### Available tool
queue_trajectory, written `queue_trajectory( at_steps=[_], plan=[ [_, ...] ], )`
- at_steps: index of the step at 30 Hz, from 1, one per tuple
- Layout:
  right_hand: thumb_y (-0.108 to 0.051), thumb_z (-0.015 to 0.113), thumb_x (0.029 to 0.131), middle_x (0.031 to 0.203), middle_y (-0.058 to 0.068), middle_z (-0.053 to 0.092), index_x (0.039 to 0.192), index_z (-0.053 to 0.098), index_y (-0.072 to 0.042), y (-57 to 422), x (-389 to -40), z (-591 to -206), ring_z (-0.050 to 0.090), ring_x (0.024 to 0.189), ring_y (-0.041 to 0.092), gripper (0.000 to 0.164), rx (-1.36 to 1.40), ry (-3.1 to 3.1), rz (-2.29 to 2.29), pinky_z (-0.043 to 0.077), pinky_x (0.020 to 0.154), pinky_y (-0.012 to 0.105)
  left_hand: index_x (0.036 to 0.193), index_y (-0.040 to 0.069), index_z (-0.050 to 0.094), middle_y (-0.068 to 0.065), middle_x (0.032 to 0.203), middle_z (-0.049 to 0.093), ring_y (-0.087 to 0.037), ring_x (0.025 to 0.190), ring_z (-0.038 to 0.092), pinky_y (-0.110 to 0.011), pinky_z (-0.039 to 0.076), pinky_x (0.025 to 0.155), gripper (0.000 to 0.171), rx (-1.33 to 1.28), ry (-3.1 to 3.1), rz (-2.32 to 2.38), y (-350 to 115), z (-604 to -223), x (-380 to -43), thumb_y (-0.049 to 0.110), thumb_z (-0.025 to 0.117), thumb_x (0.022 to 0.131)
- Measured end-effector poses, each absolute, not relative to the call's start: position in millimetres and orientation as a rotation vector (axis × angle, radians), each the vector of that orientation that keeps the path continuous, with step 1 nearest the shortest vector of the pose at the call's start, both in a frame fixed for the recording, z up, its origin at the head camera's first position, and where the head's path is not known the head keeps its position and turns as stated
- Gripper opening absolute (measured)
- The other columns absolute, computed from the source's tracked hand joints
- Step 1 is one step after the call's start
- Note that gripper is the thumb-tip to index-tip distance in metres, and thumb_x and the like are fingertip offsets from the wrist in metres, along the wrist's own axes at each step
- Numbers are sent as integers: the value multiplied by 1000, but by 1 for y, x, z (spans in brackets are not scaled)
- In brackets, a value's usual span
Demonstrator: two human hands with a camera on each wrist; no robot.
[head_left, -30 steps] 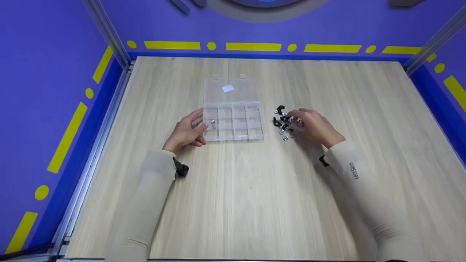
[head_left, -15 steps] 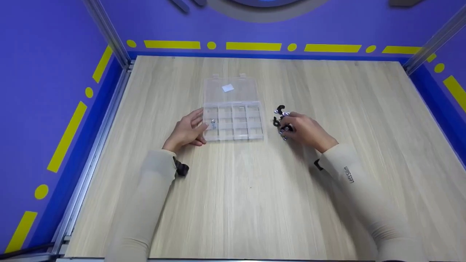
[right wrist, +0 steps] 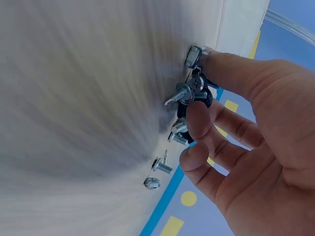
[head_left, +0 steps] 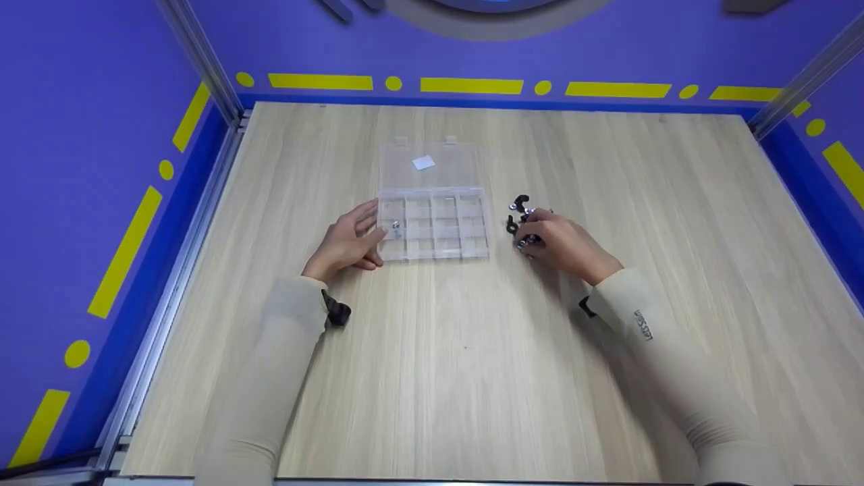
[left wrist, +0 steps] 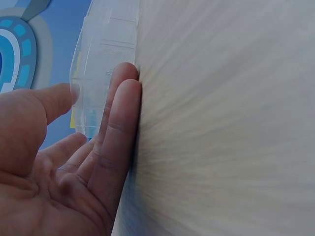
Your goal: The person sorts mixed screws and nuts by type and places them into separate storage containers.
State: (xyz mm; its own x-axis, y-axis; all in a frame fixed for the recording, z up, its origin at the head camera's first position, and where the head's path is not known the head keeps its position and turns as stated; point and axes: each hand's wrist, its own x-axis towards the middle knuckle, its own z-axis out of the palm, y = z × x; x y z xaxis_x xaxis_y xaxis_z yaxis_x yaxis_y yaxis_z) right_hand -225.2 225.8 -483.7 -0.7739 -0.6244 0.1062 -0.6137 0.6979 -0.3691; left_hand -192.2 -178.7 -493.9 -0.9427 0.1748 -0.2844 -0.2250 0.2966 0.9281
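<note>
A clear plastic compartment box point(head_left: 435, 255) lies on the table with its lid folded back. My left hand point(head_left: 347, 243) grips its left edge; the left wrist view has the thumb against one face and the fingers along the side. One left compartment holds small metal hardware point(head_left: 396, 226). To the box's right, my right hand point(head_left: 567, 246) reaches into a small pile, its bent fingers spread around the pieces. Close by the thumb and index fingertip are a pointed screw point(right wrist: 178, 94) and black parts point(head_left: 511, 225). The hand hides part of the pile in the head view.
A flanged nut point(right wrist: 152, 183) and a short bolt point(right wrist: 161, 166) lie at the pile's edge. A white label point(head_left: 424, 163) sits on the opened lid. Blue walls with yellow markings point(head_left: 471, 86) border the wooden table point(head_left: 466, 385) at the back and sides.
My right hand has shifted left and slightly toward the front, further over the pile, and its thumb and fingers have drawn closer together. The left hand and box have stayed in place.
</note>
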Motion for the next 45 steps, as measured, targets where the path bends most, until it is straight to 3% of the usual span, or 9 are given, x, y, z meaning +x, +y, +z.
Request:
queue_trajectory(
  at_steps=[11,24,31,36,40,45],
  plan=[
    [-4,80,89,110,11,66,103,80,-11,224,-226,-484,65,101,30,15,-1030,2852,-610,56,89,47,164,23,27,-6,161,41,-25,66,71,-32,61,54,67,-40,2241,1679,-178,-493,-192,21,60,106],
    [3,71,90,106,10,58,104,75,-6,221,-226,-481,60,86,28,17,-1028,2853,-546,55,76,44,164,22,28,-6,160,44,-25,65,71,-31,61,54,67,-33,2237,1686,-179,-493,-192,20,60,106],
    [4,78,86,106,9,66,106,72,-4,223,-229,-472,65,94,29,23,-1036,2842,-540,56,82,47,164,20,27,-9,161,42,-25,65,71,-31,61,54,68,-16,2212,1723,-179,-494,-192,18,60,105],
    [15,67,82,106,10,72,109,72,-2,220,-232,-465,67,93,26,33,-1025,2838,-578,56,80,44,164,21,27,-8,161,42,-24,65,71,-32,61,54,68,-29,2206,1719,-179,-495,-192,18,60,105],
    [15,56,86,108,10,73,110,75,-2,218,-233,-459,65,88,24,35,-1048,2853,-589,54,74,40,164,21,27,-8,161,42,-24,65,71,-31,61,54,68,-31,2206,1722,-179,-494,-191,18,60,105],
    [8,60,94,112,11,72,113,76,-2,211,-235,-451,67,90,24,26,-1114,2881,-592,58,73,41,164,20,27,-10,161,40,-23,65,71,-30,61,54,68,-22,2195,1736,-180,-493,-191,18,60,105]
  ],
)
